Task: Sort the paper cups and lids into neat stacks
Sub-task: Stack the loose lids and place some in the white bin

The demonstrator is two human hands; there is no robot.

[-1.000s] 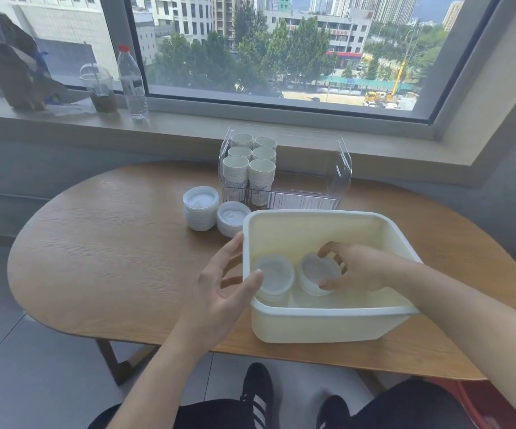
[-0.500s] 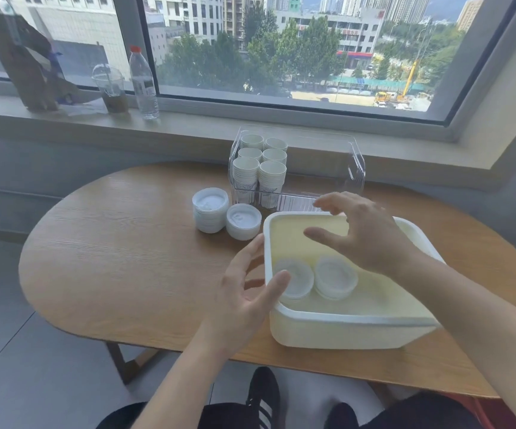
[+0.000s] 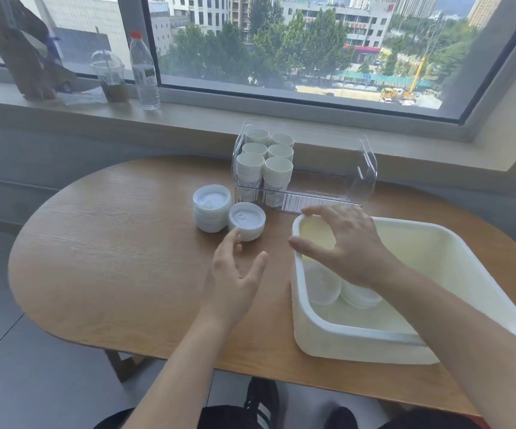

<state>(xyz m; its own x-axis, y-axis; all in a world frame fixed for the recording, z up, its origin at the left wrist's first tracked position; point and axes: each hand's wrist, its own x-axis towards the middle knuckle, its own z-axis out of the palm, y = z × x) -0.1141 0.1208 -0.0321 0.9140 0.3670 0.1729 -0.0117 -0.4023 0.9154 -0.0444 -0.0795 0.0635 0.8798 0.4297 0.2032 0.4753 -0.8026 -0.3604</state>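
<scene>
Indoors, wooden table [image 3: 102, 261] stands beside windowsill [image 3: 207, 119].

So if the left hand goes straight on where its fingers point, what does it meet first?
Probably the shorter stack of white plastic lids: the left hand is open and its fingertips point up-table, very close to that stack's near edge. Whether they already touch is unclear.

Right hand [image 3: 348, 246] hides part of tub lids [image 3: 323, 286].
</scene>
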